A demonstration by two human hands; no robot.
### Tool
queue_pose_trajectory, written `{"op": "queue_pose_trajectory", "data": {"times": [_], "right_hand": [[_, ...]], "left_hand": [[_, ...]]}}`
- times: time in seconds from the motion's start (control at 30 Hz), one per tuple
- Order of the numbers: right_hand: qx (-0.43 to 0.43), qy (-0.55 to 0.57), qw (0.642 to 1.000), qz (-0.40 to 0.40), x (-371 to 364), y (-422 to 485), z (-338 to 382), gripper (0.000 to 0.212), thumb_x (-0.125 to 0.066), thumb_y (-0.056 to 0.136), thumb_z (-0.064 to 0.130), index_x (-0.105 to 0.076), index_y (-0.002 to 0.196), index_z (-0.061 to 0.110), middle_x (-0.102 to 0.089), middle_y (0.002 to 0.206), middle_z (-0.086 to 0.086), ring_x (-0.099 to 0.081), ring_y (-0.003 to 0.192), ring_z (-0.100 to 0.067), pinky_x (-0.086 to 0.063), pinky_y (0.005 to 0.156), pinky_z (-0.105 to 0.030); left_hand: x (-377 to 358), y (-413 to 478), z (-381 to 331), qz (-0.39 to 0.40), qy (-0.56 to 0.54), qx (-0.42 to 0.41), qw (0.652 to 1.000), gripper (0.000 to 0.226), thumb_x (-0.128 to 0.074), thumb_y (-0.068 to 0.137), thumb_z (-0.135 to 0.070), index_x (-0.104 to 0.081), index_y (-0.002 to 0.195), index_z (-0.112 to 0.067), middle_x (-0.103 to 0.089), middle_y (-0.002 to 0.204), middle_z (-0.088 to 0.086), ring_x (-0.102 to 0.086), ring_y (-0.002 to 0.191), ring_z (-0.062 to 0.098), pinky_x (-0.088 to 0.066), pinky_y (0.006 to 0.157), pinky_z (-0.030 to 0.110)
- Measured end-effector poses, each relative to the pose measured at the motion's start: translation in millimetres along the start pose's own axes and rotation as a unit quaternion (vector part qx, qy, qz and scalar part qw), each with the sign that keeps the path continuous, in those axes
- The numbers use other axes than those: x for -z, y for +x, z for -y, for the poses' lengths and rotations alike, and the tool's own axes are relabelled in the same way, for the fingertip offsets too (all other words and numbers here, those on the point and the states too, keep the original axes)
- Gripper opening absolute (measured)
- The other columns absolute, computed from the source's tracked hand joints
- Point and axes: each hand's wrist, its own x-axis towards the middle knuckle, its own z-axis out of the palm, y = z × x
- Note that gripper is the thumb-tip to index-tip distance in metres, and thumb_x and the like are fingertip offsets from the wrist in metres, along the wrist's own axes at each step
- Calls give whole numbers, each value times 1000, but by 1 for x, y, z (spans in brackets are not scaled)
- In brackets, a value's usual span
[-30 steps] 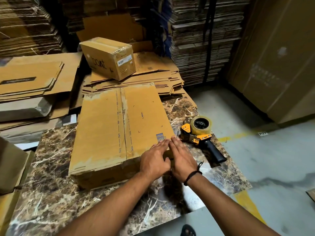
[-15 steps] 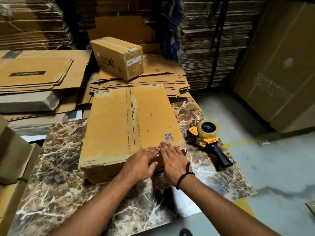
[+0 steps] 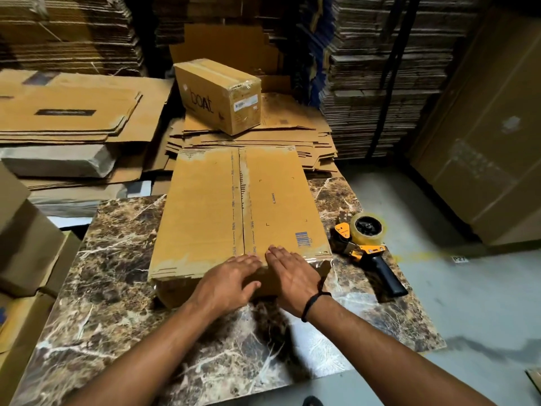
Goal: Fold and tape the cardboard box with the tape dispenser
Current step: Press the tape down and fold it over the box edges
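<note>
Cardboard box [image 3: 243,206] is pressed flat-handed on the marble tabletop [image 3: 123,291], left hand [image 3: 231,276] and right hand [image 3: 289,273] with fingers open, gripping nothing (seam apparently taped). Next, the tape dispenser [image 3: 366,244] beside it may be needed.

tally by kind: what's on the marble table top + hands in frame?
Cardboard box, flaps closed, on the marble table: 1
Tape dispenser, lying to the right of the box: 1
Hands pressed flat on the box's near edge: 2, left hand and right hand
Total: 4
</note>
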Motion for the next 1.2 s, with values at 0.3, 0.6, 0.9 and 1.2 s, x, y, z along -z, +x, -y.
{"op": "queue_pose_trajectory", "data": {"times": [0.3, 0.6, 0.9, 1.2], "right_hand": [[11, -8, 1000, -11, 12, 13, 25, 81, -60, 84, 27, -15, 149, 8, -12, 158, -11, -10, 146, -22, -10, 118, -40], [68, -47, 996, 25, 6, 28, 41, 94, -67, 82, 34, -6, 150, 11, -2, 160, -9, -7, 147, -22, -8, 118, -38], [115, -44, 991, 44, 9, 47, 73, 93, -65, 82, 31, -4, 150, 8, -2, 159, -14, -4, 147, -25, -6, 120, -40], [112, 5, 993, 45, 7, 49, 67, 92, -64, 81, 31, -7, 150, 11, -2, 160, -10, -3, 147, -21, -5, 121, -37]], "left_hand": [[3, -24, 21, -33, 78, 81, 993, 72, -46, 88, -56, -23, 146, -17, -21, 153, -2, -16, 142, 14, -6, 114, 27], [15, -52, 53, -57, 65, 115, 990, 65, -45, 89, -56, -28, 144, -26, -23, 152, -9, -19, 141, 10, -7, 111, 25], [21, -55, 53, -80, -23, 160, 984, 59, -57, 87, -48, -42, 137, -20, -32, 147, -7, -27, 138, 11, -17, 113, 30], [-1, -88, 75, -289, -659, 269, 641, 45, -46, 91, -16, -44, 136, -15, -40, 145, -4, -33, 134, 11, -13, 114, 42]]}}
